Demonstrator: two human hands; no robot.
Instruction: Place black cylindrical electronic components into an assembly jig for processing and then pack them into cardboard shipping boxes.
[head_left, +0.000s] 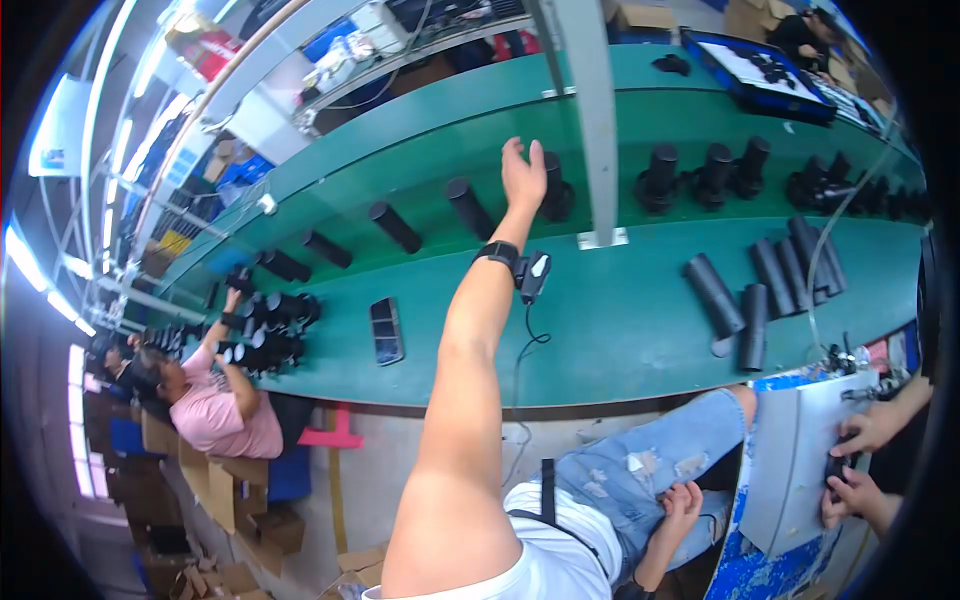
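My left arm stretches forward over the green bench, with a dark band and a small corded device (533,277) at the wrist. My left hand (523,178) is open, thumb and fingers apart, and nothing shows between them. Just right of its thumb stands a black cylindrical part (554,188) on a wider base; whether they touch I cannot tell. To the hand's left is a plain black tube (468,207), tilted in the green channel. My right hand (683,503) rests on my jeans at the lower right, fingers loosely curled and apart, with nothing visible in it.
A grey post (597,120) rises from the bench right of my left hand. Loose black tubes (714,293) lie at the right, a phone (386,331) at the left. A co-worker in pink (225,418) works at the left; another person's hands (858,492) handle a small dark part.
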